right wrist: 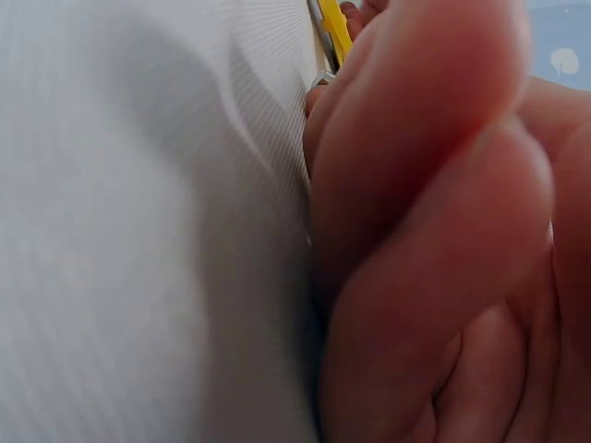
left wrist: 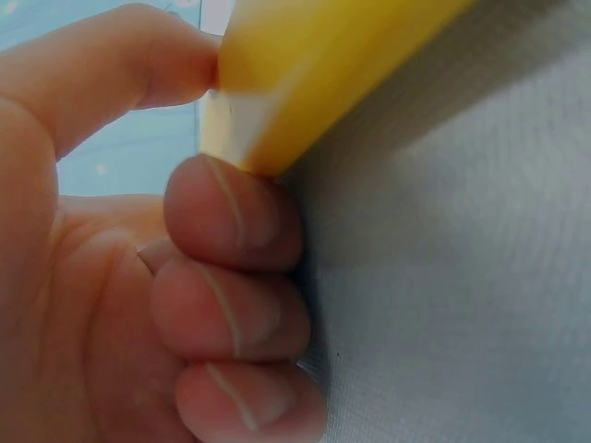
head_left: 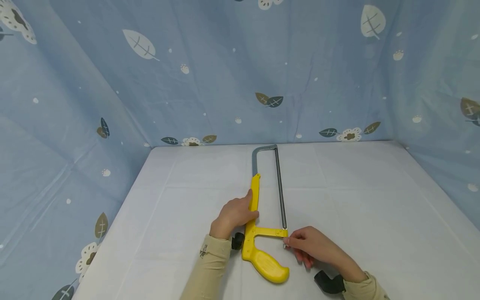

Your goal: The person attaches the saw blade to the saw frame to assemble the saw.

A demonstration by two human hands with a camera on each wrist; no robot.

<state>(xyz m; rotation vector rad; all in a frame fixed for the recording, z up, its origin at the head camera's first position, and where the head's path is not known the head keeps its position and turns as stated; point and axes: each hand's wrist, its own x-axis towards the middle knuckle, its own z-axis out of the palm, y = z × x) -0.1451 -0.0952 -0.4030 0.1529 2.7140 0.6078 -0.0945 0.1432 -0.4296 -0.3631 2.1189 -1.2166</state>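
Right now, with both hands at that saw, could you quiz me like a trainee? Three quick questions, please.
1. What colour is the handle of the saw?
A) Red
B) Yellow
C) Green

2. True or false: the right hand grips the handle.

3. Which hand holds the saw's long yellow side?

Key:
1. B.
2. False; it pinches the small metal fitting at the frame's near corner.
3. The left hand.

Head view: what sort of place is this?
Probably a makeshift recording booth: leaf-print blue fabric hangs around three sides of a white-covered table, where a yellow-handled hacksaw lies.
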